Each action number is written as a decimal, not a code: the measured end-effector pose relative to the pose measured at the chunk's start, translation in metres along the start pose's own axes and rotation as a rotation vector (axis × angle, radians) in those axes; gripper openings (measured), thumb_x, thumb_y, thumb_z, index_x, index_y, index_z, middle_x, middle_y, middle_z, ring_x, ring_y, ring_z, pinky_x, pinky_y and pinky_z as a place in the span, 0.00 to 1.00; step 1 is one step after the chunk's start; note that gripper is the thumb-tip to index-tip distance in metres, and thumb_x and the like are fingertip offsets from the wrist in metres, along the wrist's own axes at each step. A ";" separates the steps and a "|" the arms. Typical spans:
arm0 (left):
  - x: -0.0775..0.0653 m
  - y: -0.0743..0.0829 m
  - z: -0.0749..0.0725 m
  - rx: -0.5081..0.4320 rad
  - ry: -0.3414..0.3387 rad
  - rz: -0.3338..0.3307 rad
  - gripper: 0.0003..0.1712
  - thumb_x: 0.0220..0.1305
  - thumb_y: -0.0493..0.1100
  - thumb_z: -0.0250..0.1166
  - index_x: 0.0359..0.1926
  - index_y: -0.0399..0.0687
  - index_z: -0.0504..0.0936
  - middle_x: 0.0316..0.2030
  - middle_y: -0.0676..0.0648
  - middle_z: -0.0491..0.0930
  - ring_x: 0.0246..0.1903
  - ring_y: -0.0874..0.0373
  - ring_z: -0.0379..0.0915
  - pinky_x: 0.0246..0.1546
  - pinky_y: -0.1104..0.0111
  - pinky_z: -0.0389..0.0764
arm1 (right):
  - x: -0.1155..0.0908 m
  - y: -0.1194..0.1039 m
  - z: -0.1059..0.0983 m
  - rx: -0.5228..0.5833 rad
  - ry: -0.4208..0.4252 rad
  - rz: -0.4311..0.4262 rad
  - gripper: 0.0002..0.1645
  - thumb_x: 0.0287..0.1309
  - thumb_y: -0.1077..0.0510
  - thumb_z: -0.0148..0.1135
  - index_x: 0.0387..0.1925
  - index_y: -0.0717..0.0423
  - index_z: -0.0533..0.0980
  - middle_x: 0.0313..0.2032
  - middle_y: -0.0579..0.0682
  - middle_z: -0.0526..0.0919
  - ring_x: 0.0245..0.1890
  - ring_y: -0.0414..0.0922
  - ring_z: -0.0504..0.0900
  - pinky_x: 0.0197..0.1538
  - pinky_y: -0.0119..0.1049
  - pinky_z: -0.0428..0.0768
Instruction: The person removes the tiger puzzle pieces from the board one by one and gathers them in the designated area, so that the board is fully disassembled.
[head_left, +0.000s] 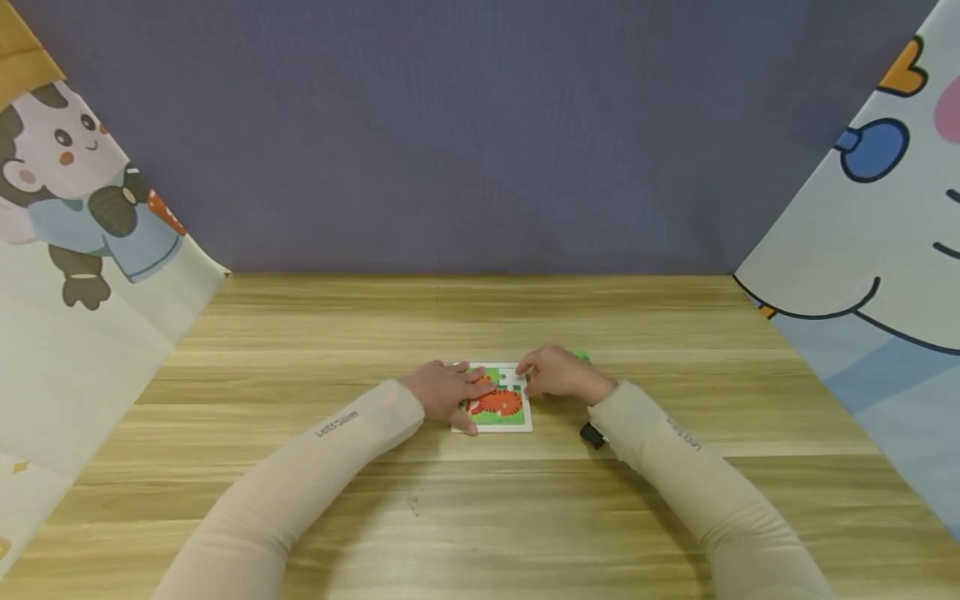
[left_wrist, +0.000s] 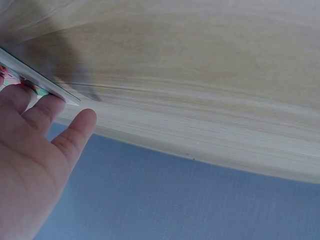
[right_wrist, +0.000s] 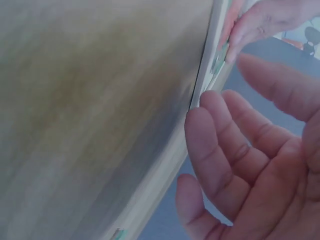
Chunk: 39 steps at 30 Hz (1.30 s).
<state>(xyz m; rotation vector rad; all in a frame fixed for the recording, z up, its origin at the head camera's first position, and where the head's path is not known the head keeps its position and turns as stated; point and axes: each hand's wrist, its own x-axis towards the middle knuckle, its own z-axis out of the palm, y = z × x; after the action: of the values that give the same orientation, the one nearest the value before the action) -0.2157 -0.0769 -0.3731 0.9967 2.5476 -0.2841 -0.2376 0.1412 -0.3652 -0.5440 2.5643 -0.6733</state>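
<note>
A white-framed picture puzzle board [head_left: 491, 430] lies on the table, showing an orange striped animal on green. Its upper right part shows white, with small dark and green spots. My left hand [head_left: 442, 390] rests over the left side of the board, fingers spread across the picture. In the left wrist view, fingertips of the left hand [left_wrist: 30, 135] lie at the board's edge. My right hand [head_left: 557, 372] is at the upper right corner. The right wrist view has the right hand [right_wrist: 260, 160] with loosely bent fingers, fingertips right at the board's edge, thumb apart and nothing between them.
A small green piece [head_left: 582, 356] lies on the wooden table [head_left: 480, 517] just beyond the right hand, partly hidden by it. A small black object [head_left: 592, 435] shows beside the right cuff. A blue-grey partition [head_left: 480, 142] stands behind the table, with cartoon-printed panels on both sides.
</note>
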 end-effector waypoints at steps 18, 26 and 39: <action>0.000 0.001 0.000 -0.019 0.009 0.007 0.46 0.58 0.71 0.56 0.74 0.66 0.53 0.74 0.54 0.47 0.72 0.52 0.44 0.66 0.52 0.59 | 0.000 -0.013 0.007 -0.230 0.004 0.002 0.17 0.53 0.59 0.69 0.46 0.56 0.82 0.39 0.48 0.83 0.32 0.40 0.77 0.38 0.38 0.78; 0.001 0.000 0.002 -0.031 0.015 0.008 0.46 0.58 0.71 0.56 0.74 0.66 0.53 0.74 0.54 0.47 0.72 0.52 0.44 0.66 0.51 0.58 | -0.001 -0.013 0.007 -0.241 -0.019 0.014 0.14 0.53 0.58 0.70 0.43 0.54 0.83 0.34 0.45 0.82 0.31 0.40 0.75 0.36 0.37 0.76; 0.002 -0.001 0.005 -0.024 0.023 0.004 0.47 0.57 0.72 0.55 0.74 0.67 0.53 0.74 0.55 0.46 0.72 0.52 0.44 0.66 0.52 0.59 | 0.002 -0.012 0.008 -0.236 -0.036 0.009 0.13 0.53 0.60 0.69 0.42 0.56 0.82 0.28 0.44 0.78 0.27 0.41 0.73 0.30 0.33 0.72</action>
<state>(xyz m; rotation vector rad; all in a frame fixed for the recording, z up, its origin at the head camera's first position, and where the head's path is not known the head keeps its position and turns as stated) -0.2169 -0.0781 -0.3781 1.0013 2.5628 -0.2417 -0.2323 0.1277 -0.3658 -0.6131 2.6270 -0.3556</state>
